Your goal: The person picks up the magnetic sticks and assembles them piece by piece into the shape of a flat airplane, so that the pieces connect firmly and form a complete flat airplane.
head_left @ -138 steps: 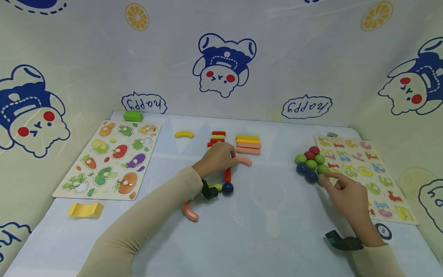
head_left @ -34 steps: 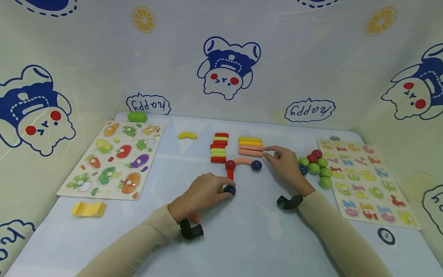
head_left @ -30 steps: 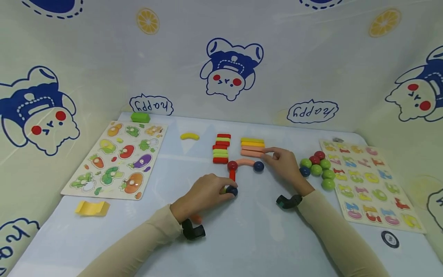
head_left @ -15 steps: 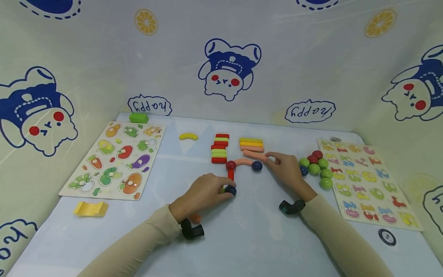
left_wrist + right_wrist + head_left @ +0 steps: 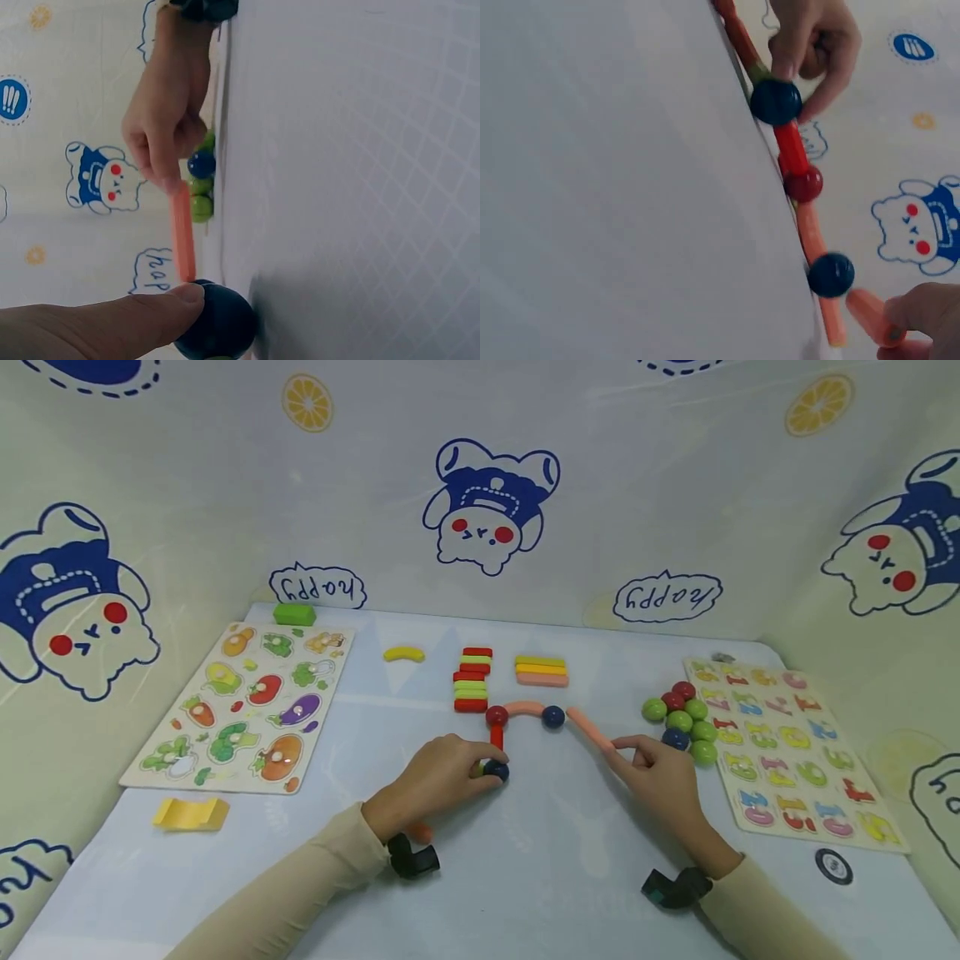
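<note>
In the head view my left hand [image 5: 442, 774] pinches a dark blue ball [image 5: 496, 771] at the near end of a chain of toy rods and balls. From that ball a red rod [image 5: 497, 737] runs to a red ball [image 5: 497, 716], then a curved pink rod [image 5: 522, 708] reaches a second dark blue ball [image 5: 553, 717]. My right hand [image 5: 663, 781] pinches the near end of a straight pink rod [image 5: 589, 729]. The rod's far end points at the second blue ball; the right wrist view shows a small gap there. Part of an orange-pink rod [image 5: 420, 832] shows beneath my left wrist.
Red and green rods [image 5: 471, 691] and yellow and pink rods [image 5: 542, 671] lie behind the chain. Green, red and blue balls [image 5: 678, 721] cluster beside the right picture board [image 5: 795, 752]. A vegetable board [image 5: 243, 710], yellow block [image 5: 191, 815], green block [image 5: 294, 614] and yellow curved rod [image 5: 403, 653] are leftward.
My right hand has taken the straight pink rod from the stack and moved it right and nearer, turning it aslant. Earlier, the second blue ball joined the curved rod. My left hand stays at its ball.
</note>
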`<action>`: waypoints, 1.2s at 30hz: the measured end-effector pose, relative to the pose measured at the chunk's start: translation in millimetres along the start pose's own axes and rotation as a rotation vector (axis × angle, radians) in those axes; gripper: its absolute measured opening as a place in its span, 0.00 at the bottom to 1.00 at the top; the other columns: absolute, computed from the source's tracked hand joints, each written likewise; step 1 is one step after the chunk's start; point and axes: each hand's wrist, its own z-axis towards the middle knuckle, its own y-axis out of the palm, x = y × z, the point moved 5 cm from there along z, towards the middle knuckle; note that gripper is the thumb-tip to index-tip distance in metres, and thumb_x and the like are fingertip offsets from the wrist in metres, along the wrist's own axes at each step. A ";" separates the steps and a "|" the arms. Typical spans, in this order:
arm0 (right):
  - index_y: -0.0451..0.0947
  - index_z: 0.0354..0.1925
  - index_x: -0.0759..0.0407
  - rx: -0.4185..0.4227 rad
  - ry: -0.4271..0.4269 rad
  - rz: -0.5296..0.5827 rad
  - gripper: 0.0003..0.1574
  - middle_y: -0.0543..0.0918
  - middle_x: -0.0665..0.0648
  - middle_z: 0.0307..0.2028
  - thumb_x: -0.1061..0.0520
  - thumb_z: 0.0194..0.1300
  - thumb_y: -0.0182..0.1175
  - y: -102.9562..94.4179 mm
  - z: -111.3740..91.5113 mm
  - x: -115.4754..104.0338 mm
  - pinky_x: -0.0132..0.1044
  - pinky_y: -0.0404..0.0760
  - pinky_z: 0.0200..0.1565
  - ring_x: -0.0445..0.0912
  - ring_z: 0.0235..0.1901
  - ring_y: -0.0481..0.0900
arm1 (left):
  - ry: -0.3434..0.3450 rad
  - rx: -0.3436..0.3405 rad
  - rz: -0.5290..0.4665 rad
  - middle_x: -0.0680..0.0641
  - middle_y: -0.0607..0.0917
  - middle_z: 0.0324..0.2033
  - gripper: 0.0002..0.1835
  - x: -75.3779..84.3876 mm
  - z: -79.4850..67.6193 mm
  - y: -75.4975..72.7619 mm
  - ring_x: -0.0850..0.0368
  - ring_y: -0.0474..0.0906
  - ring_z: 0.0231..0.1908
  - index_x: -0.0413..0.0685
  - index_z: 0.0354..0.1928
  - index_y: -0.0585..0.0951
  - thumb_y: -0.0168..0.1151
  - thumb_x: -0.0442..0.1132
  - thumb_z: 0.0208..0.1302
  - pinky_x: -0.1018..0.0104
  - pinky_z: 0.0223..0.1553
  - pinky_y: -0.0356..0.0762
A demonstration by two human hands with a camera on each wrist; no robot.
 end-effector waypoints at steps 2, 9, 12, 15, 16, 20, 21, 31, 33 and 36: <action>0.83 0.39 0.46 -0.013 0.034 0.019 0.21 0.66 0.51 0.12 0.35 0.56 0.63 1.1 -10.6 -1.2 0.33 0.59 0.14 0.44 0.14 0.63 | -0.002 -0.001 -0.002 0.60 0.74 0.16 0.16 -0.2 0.1 0.3 0.63 0.69 0.21 0.57 0.48 0.83 0.68 0.47 0.56 0.69 0.24 0.67; 0.83 0.36 0.46 0.028 0.018 0.064 0.18 0.65 0.49 0.12 0.37 0.54 0.65 9.6 -26.4 -10.1 0.33 0.58 0.15 0.42 0.14 0.62 | -0.004 -0.006 -0.010 0.60 0.74 0.16 0.17 0.2 1.2 0.9 0.63 0.70 0.21 0.57 0.48 0.83 0.68 0.47 0.56 0.68 0.24 0.67; 0.83 0.36 0.46 0.051 0.000 0.077 0.18 0.64 0.49 0.11 0.37 0.54 0.65 11.7 -27.6 -10.9 0.33 0.58 0.14 0.42 0.13 0.62 | -0.002 -0.007 -0.011 0.61 0.74 0.17 0.17 0.9 1.8 1.0 0.63 0.70 0.21 0.57 0.48 0.83 0.68 0.47 0.56 0.68 0.25 0.67; 0.82 0.36 0.44 0.041 -0.025 0.077 0.18 0.64 0.48 0.11 0.36 0.53 0.65 16.4 -27.4 -12.0 0.33 0.58 0.14 0.42 0.12 0.61 | -0.003 -0.003 -0.007 0.61 0.74 0.16 0.16 1.4 1.7 0.4 0.63 0.70 0.21 0.57 0.48 0.83 0.68 0.47 0.56 0.68 0.25 0.67; 0.82 0.36 0.44 0.032 -0.035 0.071 0.19 0.64 0.48 0.11 0.35 0.53 0.65 18.8 -27.1 -13.3 0.33 0.58 0.14 0.41 0.12 0.61 | -0.002 0.000 -0.005 0.61 0.73 0.16 0.16 1.3 1.6 0.3 0.63 0.69 0.21 0.57 0.48 0.83 0.68 0.47 0.56 0.68 0.25 0.67; 0.82 0.35 0.43 -0.009 -0.080 0.034 0.22 0.62 0.45 0.10 0.31 0.51 0.63 29.2 -26.4 -23.3 0.32 0.56 0.15 0.39 0.11 0.59 | -0.002 0.008 0.006 0.62 0.73 0.16 0.16 -0.2 1.3 0.7 0.63 0.69 0.21 0.58 0.48 0.84 0.68 0.47 0.56 0.68 0.25 0.67; 0.83 0.35 0.43 -0.021 -0.097 0.026 0.22 0.62 0.45 0.10 0.31 0.51 0.63 31.6 -26.2 -26.7 0.32 0.56 0.15 0.39 0.11 0.59 | -0.002 0.011 0.007 0.62 0.73 0.16 0.16 -0.8 1.4 1.2 0.63 0.69 0.21 0.58 0.48 0.84 0.68 0.47 0.56 0.68 0.25 0.67; 0.83 0.35 0.44 -0.038 -0.220 0.027 0.21 0.61 0.43 0.10 0.33 0.51 0.64 34.8 -19.4 -46.4 0.31 0.56 0.15 0.38 0.11 0.60 | 0.012 0.017 -0.004 0.62 0.74 0.17 0.16 -0.7 0.6 0.9 0.64 0.69 0.20 0.57 0.48 0.84 0.68 0.46 0.55 0.69 0.23 0.67; 0.82 0.37 0.46 -0.023 -0.241 0.079 0.19 0.61 0.45 0.11 0.37 0.54 0.65 31.3 -15.7 -46.1 0.32 0.57 0.15 0.39 0.12 0.60 | 0.013 0.018 -0.002 0.62 0.74 0.16 0.16 -0.9 0.5 0.4 0.64 0.69 0.20 0.57 0.48 0.84 0.68 0.46 0.55 0.69 0.23 0.67; 0.81 0.39 0.48 0.002 -0.265 0.161 0.14 0.62 0.47 0.12 0.44 0.58 0.64 27.1 -8.3 -43.1 0.33 0.57 0.14 0.41 0.12 0.60 | 0.014 0.018 -0.002 0.62 0.74 0.16 0.16 -1.3 0.0 -0.6 0.64 0.69 0.20 0.57 0.48 0.84 0.68 0.46 0.55 0.69 0.23 0.67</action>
